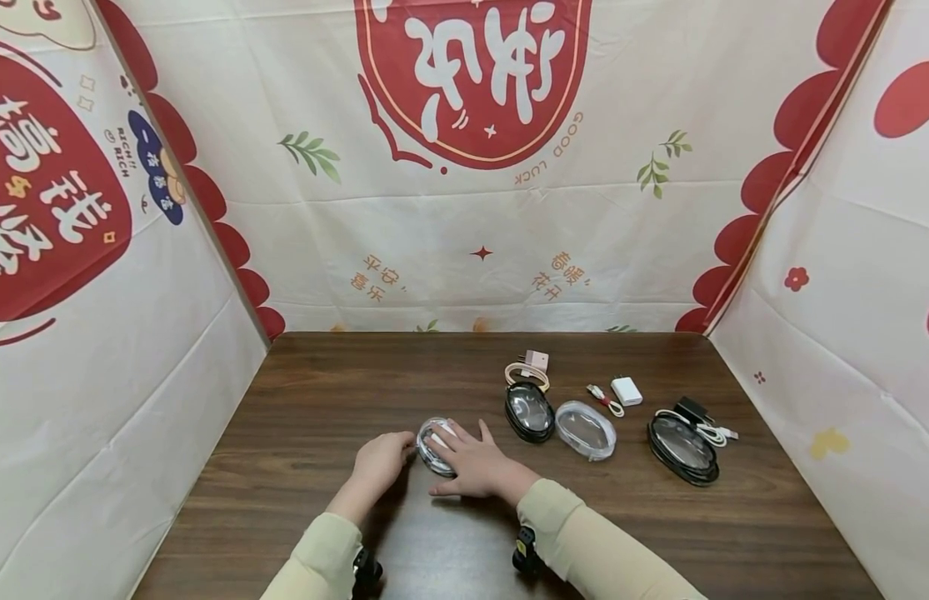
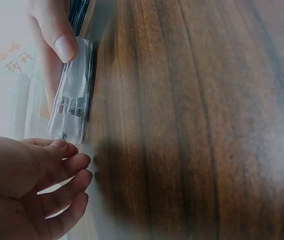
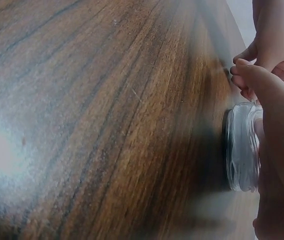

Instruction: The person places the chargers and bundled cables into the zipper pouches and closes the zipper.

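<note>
A small rounded clear plastic pouch [image 1: 426, 452] lies on the table in front of me. My right hand [image 1: 473, 463] rests over it, fingers spread and nearly straight. In the left wrist view, the right thumb lies along the side of the pouch [image 2: 74, 85], and something patterned shows through the plastic. At the pouch's left end, my left hand [image 1: 380, 463] pinches its edge or a small tab there between thumb and forefinger. Its other fingers curl loosely, as the left wrist view shows. The right wrist view has the pouch [image 3: 242, 147] partly behind the right hand.
To the right lie a black-rimmed clear pouch [image 1: 530, 412], a white-rimmed one [image 1: 586, 431] and another black-rimmed one [image 1: 683, 450]. Around them are a pink charger [image 1: 536, 360], a beige cable [image 1: 527, 377], a white charger [image 1: 626, 391], a short white cable [image 1: 606, 400] and a black charger [image 1: 691, 410].
</note>
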Demonstrator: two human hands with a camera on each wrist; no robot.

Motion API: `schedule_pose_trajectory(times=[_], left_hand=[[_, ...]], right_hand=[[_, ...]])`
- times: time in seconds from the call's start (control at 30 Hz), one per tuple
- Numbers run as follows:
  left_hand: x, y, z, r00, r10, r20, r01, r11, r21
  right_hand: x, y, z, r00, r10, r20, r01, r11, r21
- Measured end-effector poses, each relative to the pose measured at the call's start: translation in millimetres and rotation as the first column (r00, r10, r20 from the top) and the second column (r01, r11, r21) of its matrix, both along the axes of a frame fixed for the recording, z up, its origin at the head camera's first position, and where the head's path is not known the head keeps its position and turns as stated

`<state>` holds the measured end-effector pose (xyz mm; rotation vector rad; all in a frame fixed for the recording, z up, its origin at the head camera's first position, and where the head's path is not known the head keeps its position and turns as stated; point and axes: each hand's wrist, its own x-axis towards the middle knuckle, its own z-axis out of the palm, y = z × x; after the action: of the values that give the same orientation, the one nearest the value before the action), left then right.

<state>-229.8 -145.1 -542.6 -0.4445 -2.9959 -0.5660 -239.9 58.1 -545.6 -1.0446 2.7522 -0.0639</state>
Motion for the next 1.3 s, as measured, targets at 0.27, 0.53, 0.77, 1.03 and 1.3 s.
schedule_pose_trajectory(times=[0.27, 0.53, 0.77, 1.03, 1.3], left_hand=[[-4.2, 0.1, 3.7, 0.996, 0.07, 0.062, -0.067, 0.997, -0.046], [-2.9, -0.7, 10.3, 0.977, 0.207, 0.056, -0.203, 0.977, -0.064], [11.9, 9.4, 19.7, 0.982, 0.178, 0.07, -0.177, 0.984, -0.02], [30.4, 30.3, 16.3, 0.993, 0.051, 0.11, -0.05, 0.999, -0.012], [32.1, 37.0, 14.4, 0.989, 0.078, 0.128, -0.078, 0.997, -0.008]], right_hand=[[1.7, -4, -4.9, 0.999, -0.026, -0.022, 0.026, 1.0, -0.011], [5.1, -2, 1.5, 0.998, -0.055, -0.033, 0.05, 0.99, -0.135], [-3.2, 17, 10.1, 0.978, -0.194, -0.077, 0.164, 0.944, -0.286], [-12.4, 32, 12.4, 0.963, -0.269, 0.008, 0.257, 0.911, -0.322], [-7.3, 32, 12.5, 0.965, -0.261, -0.003, 0.249, 0.922, -0.298]])
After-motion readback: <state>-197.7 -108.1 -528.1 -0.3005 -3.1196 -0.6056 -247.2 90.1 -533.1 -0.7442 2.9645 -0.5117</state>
